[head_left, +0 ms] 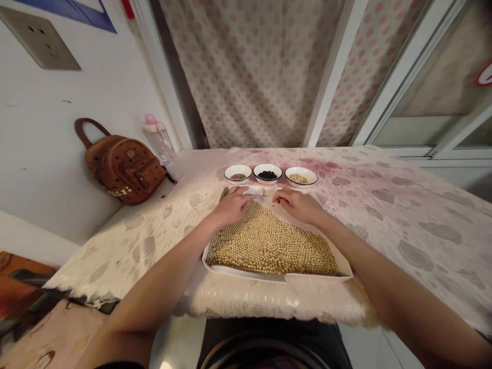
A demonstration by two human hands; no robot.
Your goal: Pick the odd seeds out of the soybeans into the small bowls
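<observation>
A shallow white tray (246, 275) sits near the table's front edge, holding a broad layer of soybeans (269, 241). The soybeans are heaped toward the front, and bare tray bottom shows at the back right. My left hand (232, 205) lies over the tray's back left corner, palm down, fingers stretched and a little apart, beside the beans. Over the bare back part, my right hand (298, 205) has its fingers curled together; whatever they may pinch is too small to make out.
Behind the tray stand three white, dark-rimmed bowls: one with small reddish-green bits (238, 173), one with black beans (268, 173), one with pale seeds (301, 176). A brown backpack (128, 169) and a clear pink-capped bottle (159, 138) stand at left by the wall.
</observation>
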